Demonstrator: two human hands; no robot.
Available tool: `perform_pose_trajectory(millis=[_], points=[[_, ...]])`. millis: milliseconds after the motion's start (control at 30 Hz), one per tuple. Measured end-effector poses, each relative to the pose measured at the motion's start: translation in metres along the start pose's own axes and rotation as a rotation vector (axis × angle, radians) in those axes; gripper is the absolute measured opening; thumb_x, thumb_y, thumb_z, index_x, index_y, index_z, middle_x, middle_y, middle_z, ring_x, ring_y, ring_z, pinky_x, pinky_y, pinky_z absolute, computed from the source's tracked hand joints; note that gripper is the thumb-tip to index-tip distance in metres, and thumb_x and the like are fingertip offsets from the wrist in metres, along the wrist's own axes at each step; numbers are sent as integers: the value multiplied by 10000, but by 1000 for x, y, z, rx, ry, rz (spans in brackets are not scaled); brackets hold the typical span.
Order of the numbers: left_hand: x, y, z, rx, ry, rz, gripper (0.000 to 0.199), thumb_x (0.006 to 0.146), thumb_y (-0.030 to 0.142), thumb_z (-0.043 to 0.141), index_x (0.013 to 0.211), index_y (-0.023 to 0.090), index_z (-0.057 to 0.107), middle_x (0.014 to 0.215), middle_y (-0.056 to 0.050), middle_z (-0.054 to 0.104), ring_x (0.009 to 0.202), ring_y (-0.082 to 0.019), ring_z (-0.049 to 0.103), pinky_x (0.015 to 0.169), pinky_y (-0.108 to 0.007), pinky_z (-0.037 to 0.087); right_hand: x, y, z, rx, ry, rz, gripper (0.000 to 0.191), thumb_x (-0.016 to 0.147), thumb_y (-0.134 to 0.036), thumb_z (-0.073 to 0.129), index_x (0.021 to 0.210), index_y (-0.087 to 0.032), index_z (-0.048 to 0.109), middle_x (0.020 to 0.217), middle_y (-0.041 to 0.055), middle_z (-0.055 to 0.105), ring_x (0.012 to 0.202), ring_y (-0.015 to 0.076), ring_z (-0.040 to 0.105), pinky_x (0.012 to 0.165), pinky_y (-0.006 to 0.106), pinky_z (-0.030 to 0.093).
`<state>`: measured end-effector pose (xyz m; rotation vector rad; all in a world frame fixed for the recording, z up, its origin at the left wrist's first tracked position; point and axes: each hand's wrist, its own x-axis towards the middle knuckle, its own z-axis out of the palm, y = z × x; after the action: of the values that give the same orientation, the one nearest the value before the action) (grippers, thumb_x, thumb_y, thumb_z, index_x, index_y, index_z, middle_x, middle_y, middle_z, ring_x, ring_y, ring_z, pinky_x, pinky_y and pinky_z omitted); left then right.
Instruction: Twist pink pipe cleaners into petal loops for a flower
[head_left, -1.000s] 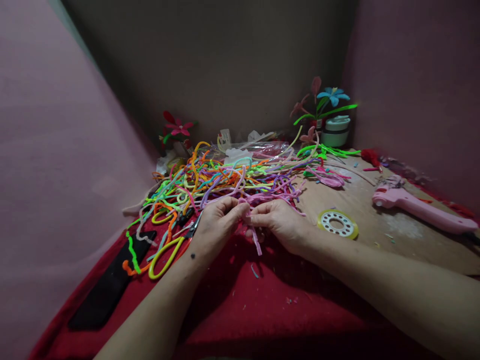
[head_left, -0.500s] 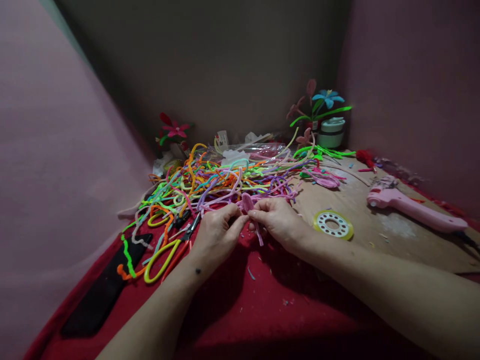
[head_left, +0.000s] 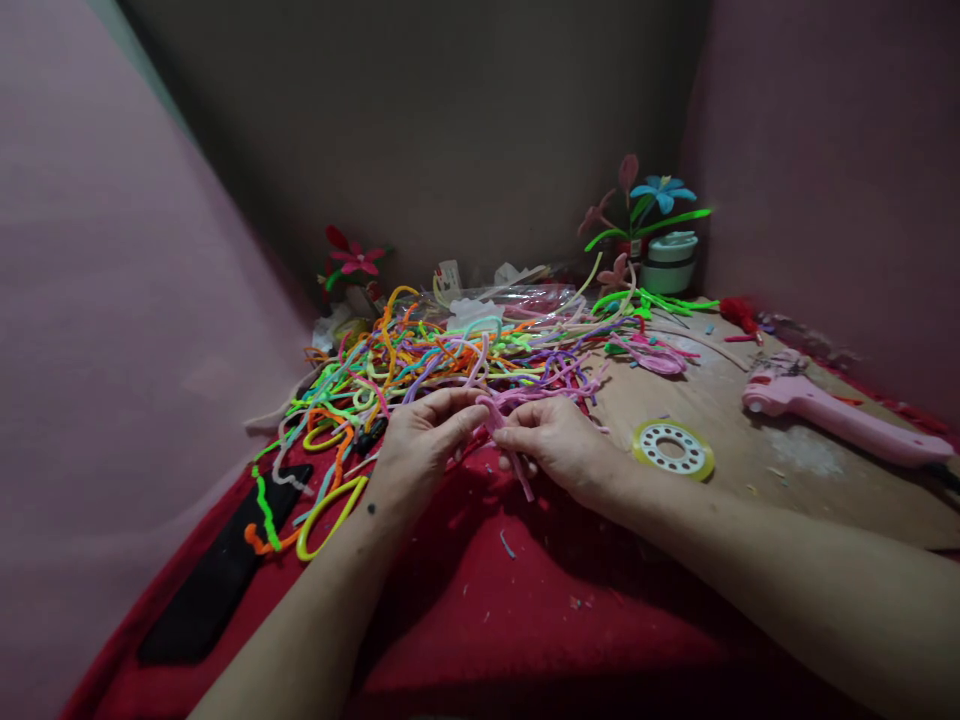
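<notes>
Between my two hands is a pink pipe cleaner piece [head_left: 494, 415], folded into a loop at the top, with a tail hanging down below the fingers. My left hand [head_left: 431, 435] pinches the top of the loop between thumb and forefinger. Lower down, my right hand [head_left: 551, 440] closes thumb and fingers on the base of the same piece; its other fingers curl beneath. Just beyond the hands lies a tangled heap of coloured pipe cleaners [head_left: 442, 350]. Yellow-handled scissors [head_left: 330, 515] rest beside my left wrist, partly hidden by it.
On the board [head_left: 720, 400] at right lie a tape roll [head_left: 673, 450] and a pink glue gun [head_left: 847, 415]. Pipe-cleaner flowers [head_left: 664, 193] and a pale green container [head_left: 670, 262] stand at the back. A black flat object [head_left: 225, 580] lies at left on the red cloth [head_left: 495, 620].
My left hand has shifted up from the base to the top of the pink loop, and the loop's tip now sits between its fingers. My right hand keeps its pinch. The view has shifted slightly.
</notes>
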<state>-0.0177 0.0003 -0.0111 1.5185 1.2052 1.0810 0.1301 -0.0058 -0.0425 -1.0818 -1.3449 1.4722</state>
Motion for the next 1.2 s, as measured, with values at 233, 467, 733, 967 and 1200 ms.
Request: perform_pose_trajectory(millis=[233, 467, 733, 967, 1200], points=[[-1, -5, 6, -178, -32, -76, 147, 682, 238, 668, 612, 115, 630, 487, 25, 509, 433, -44, 386, 420, -169, 286, 1, 2, 1, -7, -52, -19, 171, 656, -149, 554, 485, -144, 543, 433, -20, 506, 377, 68, 401, 393, 209, 299], [3, -13, 4, -281, -86, -240, 222, 659, 310, 688, 607, 133, 565, 502, 34, 486, 403, -45, 359, 398, -181, 251, 1, 3, 1, -34, -39, -43, 175, 654, -162, 550, 481, -151, 528, 421, -32, 485, 363, 70, 388, 388, 216, 284], [-4, -6, 5, 137, -53, -45, 260, 671, 330, 673, 544, 121, 583, 477, 36, 469, 448, -52, 355, 428, -194, 247, -3, 0, 2, -69, -9, -13, 185, 666, -178, 539, 486, -147, 565, 417, -19, 505, 355, 74, 394, 375, 217, 283], [4, -12, 6, -223, -111, -259, 265, 616, 286, 704, 521, 130, 511, 423, 51, 423, 363, -41, 336, 371, -189, 233, -2, 1, 4, 133, -106, -4, 159, 639, -173, 570, 484, -142, 544, 434, -9, 548, 372, 67, 417, 399, 203, 304], [7, -13, 0, -223, -30, -204, 314, 676, 426, 676, 676, 125, 583, 484, 45, 475, 365, -32, 358, 348, -160, 252, 2, 0, -1, 301, 14, 11, 177, 624, -205, 639, 501, -141, 528, 420, -28, 501, 360, 61, 403, 385, 205, 296]])
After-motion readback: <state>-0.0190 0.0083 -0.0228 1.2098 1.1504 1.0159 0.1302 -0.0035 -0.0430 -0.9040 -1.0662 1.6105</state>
